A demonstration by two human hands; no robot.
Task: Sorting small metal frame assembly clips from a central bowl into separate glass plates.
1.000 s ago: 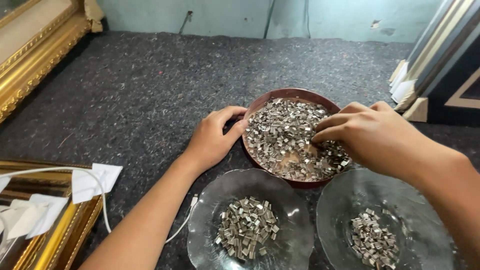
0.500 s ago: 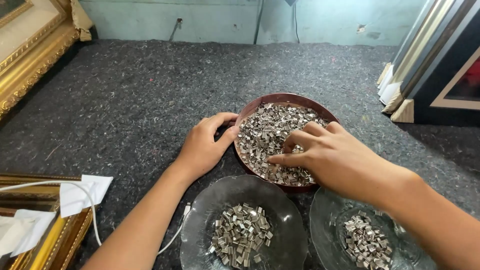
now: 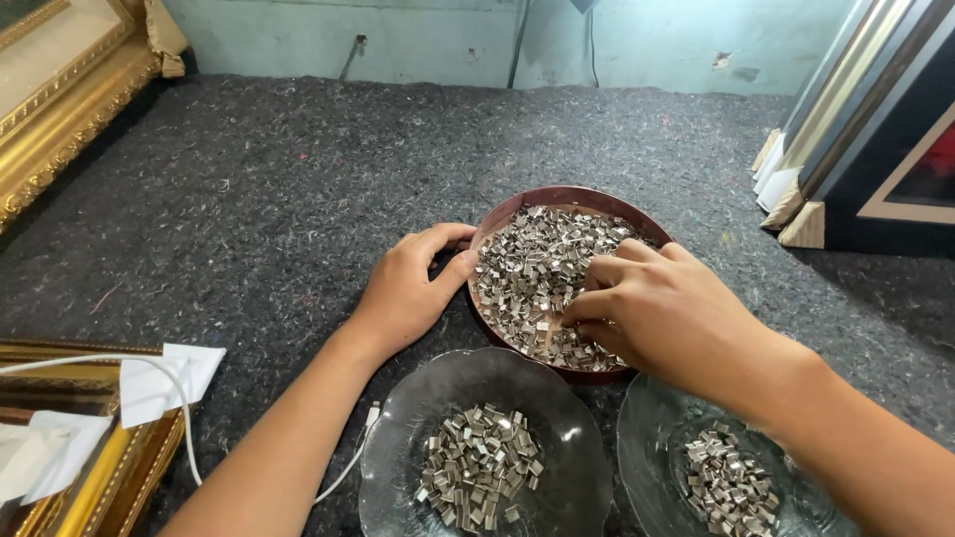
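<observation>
Our left hand (image 3: 406,290) steadied the brown bowl (image 3: 517,205) rim, fingers loosely spread. Our right hand (image 3: 665,313) pinched narrow among the metal clips (image 3: 527,268).

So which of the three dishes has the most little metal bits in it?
The round brown bowl farthest away, under both hands; it is nearly full. The two clear glass dishes hold only small piles.

A round brown bowl (image 3: 517,207) sits upright on grey felt; small silver metal clips (image 3: 532,270) fill it.
</observation>
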